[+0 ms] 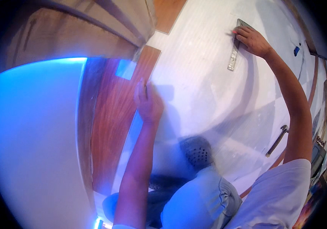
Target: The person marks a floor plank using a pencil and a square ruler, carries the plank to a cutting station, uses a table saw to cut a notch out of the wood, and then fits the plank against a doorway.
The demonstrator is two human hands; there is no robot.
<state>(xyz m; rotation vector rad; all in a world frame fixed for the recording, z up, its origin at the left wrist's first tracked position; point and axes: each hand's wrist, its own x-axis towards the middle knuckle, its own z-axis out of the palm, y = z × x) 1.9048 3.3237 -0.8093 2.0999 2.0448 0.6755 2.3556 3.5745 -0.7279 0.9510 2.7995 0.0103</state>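
Observation:
My left hand (pixel 148 102) rests at the right edge of a reddish-brown floor plank (pixel 112 114), fingers stretched forward over it. A dark line shows between those fingers; I cannot tell whether it is a shadow or a thin object. Farther off to the right, my right hand (pixel 252 40) is closed on a metal carpenter's square (pixel 233 57), near its corner. The square's ruled blade points back toward me over the white sheet underlay (pixel 205 72). A small red spot shows at my right fingertips, too small to name.
Another reddish-brown plank (pixel 168 15) lies at the far edge. A brown wooden structure (pixel 72 36) and a blue-lit white surface (pixel 37 133) border the left. On the right are a hammer (pixel 277 142) and a small blue object (pixel 297 50). My shoe (pixel 197 152) stands on the underlay.

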